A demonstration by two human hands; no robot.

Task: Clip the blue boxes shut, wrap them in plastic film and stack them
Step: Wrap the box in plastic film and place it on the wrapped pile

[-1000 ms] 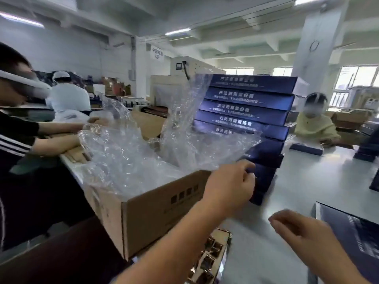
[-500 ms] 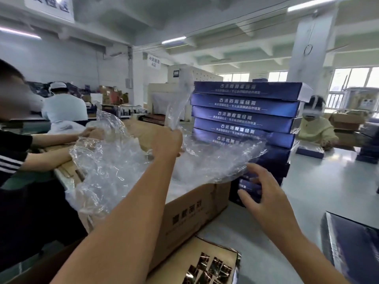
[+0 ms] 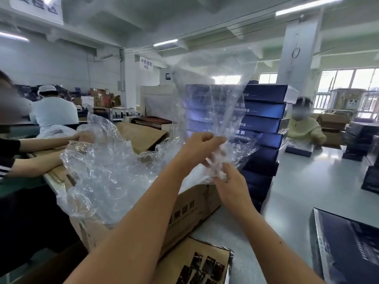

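thin clear plastic film (image 3: 215,111) is looking glossy and crinkled; the carton (image 3: 184,210) is showing matt brown cardboard; blue boxes (image 3: 264,117) are gleaming smooth; tabletop (image 3: 307,191) is shining.

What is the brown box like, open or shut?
Open. The box has its flap folded back, and crumpled film spills out of its top.

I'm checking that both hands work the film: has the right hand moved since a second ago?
Yes. The right hand rose from the table to the plastic film above the cardboard carton.
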